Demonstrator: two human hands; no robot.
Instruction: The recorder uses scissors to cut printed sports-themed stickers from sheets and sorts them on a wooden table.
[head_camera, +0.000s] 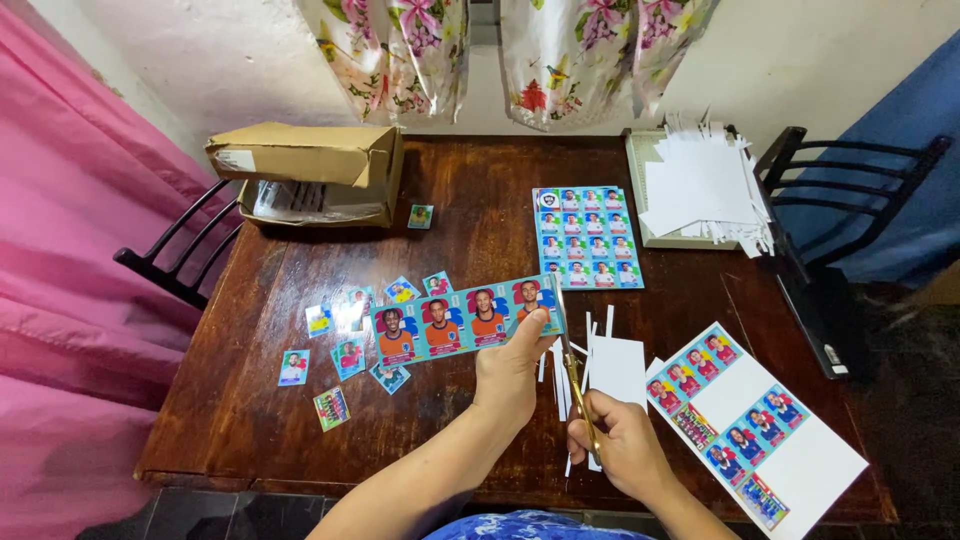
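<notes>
- Nearest the lens, the right hand (625, 448) is closed around the handles of a pair of gold-handled scissors (572, 362), blades pointing away toward the far edge of the dark wooden table (480, 225).
- Just beside it, the left hand (510, 368) pinches, thumb on top, the right end of a long glossy strip of four portrait stickers (462, 318), held level above the table's middle; the scissor blades meet that same end.
- Judging by the layout, the cutting looks partly done: about nine single cut stickers (348, 352) lie scattered toward the left edge, one more sits near the far-left corner, and narrow white paper offcuts (608, 368) lie near the front edge beside the hands.
- Work apparently left: the held strip is uncut between its portraits, a full blue sticker sheet (588, 236) lies whole near the far edge, and a white backing sheet with several sticker rows (752, 424) hangs over the front-right corner.
- Also present: an open brown cardboard box (305, 170) at the far-left corner, and a heap of white paper strips on a pale cutting board (700, 185) at the far-right corner.
</notes>
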